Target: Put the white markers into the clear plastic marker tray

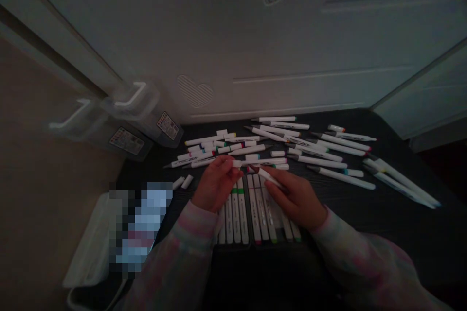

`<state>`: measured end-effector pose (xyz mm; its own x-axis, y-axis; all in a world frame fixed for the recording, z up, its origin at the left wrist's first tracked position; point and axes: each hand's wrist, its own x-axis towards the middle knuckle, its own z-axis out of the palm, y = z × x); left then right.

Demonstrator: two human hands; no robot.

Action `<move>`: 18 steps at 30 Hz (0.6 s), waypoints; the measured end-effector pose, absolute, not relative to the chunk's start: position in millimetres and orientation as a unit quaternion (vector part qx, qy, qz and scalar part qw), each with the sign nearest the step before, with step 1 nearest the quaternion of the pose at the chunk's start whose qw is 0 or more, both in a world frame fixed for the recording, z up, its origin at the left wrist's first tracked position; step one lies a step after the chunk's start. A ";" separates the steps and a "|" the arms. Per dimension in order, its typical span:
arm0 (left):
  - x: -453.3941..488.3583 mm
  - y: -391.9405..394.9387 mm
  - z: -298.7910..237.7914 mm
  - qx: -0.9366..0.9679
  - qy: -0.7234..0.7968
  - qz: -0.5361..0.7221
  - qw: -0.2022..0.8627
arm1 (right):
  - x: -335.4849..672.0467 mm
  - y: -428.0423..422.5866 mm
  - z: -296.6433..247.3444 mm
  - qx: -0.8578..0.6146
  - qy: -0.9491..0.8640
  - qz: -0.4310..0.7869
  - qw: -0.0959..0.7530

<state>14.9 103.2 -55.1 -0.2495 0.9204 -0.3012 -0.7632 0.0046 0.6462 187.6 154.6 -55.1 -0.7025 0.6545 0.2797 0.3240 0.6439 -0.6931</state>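
My left hand (215, 187) pinches a small white marker cap (236, 164) between thumb and fingertips. Opposite it, my right hand (301, 199) grips a white marker (269, 177) whose bare dark tip points left towards the cap; the two are apart. Below both hands, a dark tray (249, 246) holds upright-lying rows of white markers (229, 221) in two sections, with coloured ends. My right fingers partly cover the right section. Behind my hands, many uncapped markers (270, 134) and loose caps (278, 154) lie scattered on the dark tabletop.
Two clear plastic boxes (155, 107) with labels stand at the back left. A blurred-out lit screen (146, 226) and a pale flat object (91, 243) lie at the left, near a white cable (118, 294). A light panelled surface (310, 43) rises behind the table.
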 end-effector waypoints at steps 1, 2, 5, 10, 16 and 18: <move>14.8 103.2 -55.2 0.107 0.371 0.698 0.603 | 187.5 154.5 -55.0 -0.281 -0.868 0.313 0.262; 14.7 103.2 -55.1 0.108 0.371 0.697 0.604 | 187.3 154.4 -55.0 -0.280 -0.870 0.313 0.260; 14.6 103.0 -54.3 0.111 0.365 0.694 0.610 | 186.6 154.2 -54.8 -0.279 -0.872 0.306 0.262; 14.2 101.8 -53.3 0.104 0.348 0.689 0.627 | 187.3 152.6 -52.4 -0.307 -0.858 0.308 0.272; 12.9 102.4 -53.5 0.071 0.338 0.688 0.638 | 188.8 150.8 -47.9 -0.294 -0.856 0.322 0.277; 12.3 103.0 -53.6 0.061 0.334 0.686 0.644 | 189.1 150.4 -47.2 -0.288 -0.857 0.322 0.282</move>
